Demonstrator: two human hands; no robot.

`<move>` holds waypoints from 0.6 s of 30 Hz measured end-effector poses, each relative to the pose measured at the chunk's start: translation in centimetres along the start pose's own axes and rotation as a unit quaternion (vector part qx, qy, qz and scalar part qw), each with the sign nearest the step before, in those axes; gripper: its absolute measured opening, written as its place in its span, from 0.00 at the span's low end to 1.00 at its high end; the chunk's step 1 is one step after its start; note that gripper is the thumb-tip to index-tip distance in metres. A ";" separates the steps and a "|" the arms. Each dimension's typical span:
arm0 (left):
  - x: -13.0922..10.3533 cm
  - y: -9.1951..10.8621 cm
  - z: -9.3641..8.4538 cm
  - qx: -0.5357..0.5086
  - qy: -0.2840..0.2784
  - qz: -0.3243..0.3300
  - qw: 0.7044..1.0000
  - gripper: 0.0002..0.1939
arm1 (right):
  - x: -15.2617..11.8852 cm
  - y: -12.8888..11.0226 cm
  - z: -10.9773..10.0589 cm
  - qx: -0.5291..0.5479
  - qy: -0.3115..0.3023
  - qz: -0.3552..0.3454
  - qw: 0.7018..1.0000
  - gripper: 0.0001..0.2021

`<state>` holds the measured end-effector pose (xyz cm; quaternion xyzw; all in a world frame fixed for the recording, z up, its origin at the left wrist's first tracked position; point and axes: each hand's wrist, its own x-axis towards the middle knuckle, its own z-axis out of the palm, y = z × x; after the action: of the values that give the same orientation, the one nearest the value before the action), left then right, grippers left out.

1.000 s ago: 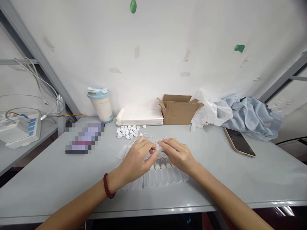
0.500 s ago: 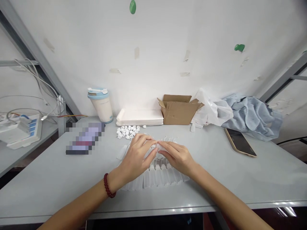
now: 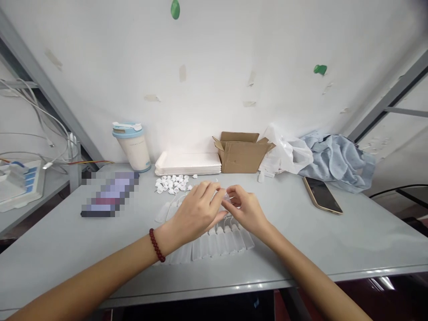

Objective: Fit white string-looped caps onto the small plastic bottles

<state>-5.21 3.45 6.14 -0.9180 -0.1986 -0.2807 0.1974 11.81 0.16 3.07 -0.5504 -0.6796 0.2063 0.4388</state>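
My left hand [image 3: 198, 210] is closed, its fingertips pinching at a small translucent plastic piece [image 3: 227, 196] that is mostly hidden. From the other side my right hand [image 3: 248, 210] closes its thumb and curled fingers on the same piece. Below both hands lies a row of translucent plastic tubes [image 3: 219, 245] with white tops and thin loops. More such tubes [image 3: 162, 213] show partly behind my left hand. Beyond it is a loose pile of small white caps [image 3: 172, 183].
At the back stand a cup with a blue lid [image 3: 133, 147], a stack of white trays [image 3: 189, 164], an open cardboard box [image 3: 240, 157], a plastic bag [image 3: 287, 154] and a grey-blue cloth [image 3: 337, 158]. A phone [image 3: 323, 195] lies right, a blurred flat object [image 3: 112, 195] left.
My right hand's fingers have curled and rotated around the small piece, and my left fingers have bunched closer to it. The whole view has shifted slightly, so things sit further left.
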 end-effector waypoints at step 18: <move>3.6 2.7 2.8 -0.133 -0.068 -0.060 0.987 0.13 | 1.4 -0.1 -5.6 0.033 -0.123 0.150 0.980 0.09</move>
<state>-0.01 3.39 5.47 -0.9395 -0.2268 -0.2531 0.0427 16.39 0.30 6.61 -0.6022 -0.6308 0.3577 0.3339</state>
